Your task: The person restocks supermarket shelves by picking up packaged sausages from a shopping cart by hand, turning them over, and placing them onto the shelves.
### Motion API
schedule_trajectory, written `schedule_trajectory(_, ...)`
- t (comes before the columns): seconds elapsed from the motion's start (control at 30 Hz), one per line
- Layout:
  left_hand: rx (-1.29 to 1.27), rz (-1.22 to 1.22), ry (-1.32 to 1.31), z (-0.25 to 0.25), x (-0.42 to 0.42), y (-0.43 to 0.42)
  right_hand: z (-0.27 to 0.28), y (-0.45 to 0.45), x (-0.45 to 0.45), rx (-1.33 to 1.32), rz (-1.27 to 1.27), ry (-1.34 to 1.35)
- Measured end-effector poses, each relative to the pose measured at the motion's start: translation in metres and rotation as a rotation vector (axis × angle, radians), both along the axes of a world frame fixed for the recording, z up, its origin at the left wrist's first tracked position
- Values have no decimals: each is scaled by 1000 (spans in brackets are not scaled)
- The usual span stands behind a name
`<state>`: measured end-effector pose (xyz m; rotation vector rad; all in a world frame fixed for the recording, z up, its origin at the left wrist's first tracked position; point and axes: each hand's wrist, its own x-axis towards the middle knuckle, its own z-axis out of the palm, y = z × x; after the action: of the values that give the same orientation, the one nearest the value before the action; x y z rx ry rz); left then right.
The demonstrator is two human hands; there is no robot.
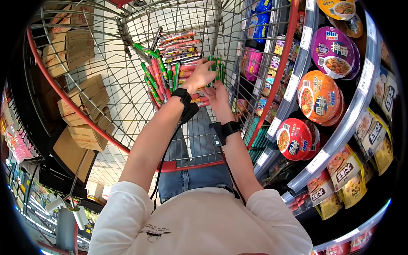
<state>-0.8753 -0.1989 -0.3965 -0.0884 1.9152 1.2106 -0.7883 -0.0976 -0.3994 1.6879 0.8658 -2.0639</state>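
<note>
Both of my hands reach down into a wire shopping cart (131, 149) with a red rim. On its floor lie many slim wrapped sticks, with red ones (158, 76) and green ones (170, 77) at the left and a stack of red and dark ones (180, 44) at the top. My left hand (201, 76) is over the right part of the pile, its fingers bent at some green sticks (211, 63). Just below and right of it, my right hand (218, 94) touches the lower end of those green sticks, fingers curled. What lies between the fingers is too small to make out.
Shelves at the right hold purple (335, 52), orange (319, 97) and red (293, 138) noodle bowls, with bagged goods (346, 168) beyond. Cardboard boxes (87, 131) stand left of the cart. A black band with a box sits on each wrist, with cables running down.
</note>
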Motion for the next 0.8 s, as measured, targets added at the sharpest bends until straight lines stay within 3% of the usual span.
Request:
schedule_trajectory(0.2, 70, 104, -7, 25, 26, -1, 26, -16, -3, -25, 28, 71)
schedule_trajectory(0.3, 36, 78, 44, 44, 38, -4, 3, -12, 18, -168, -14, 202)
schedule_trajectory(0.37, 18, 6, 256, 42, 51, -10, 2, -9, 30, -233, -70, 220)
schedule_trajectory(0.4, 92, 92, 55, 69, 45, -14, 2, -9, 34, -210, -47, 217)
schedule_trajectory(0.5, 220, 238, -116, 94, 50, -23, 20, -12, 36, -112, 29, 198)
schedule_trajectory(0.8, 122, 36, 200, 153, 86, -61, 86, -17, 36, 184, 420, 446)
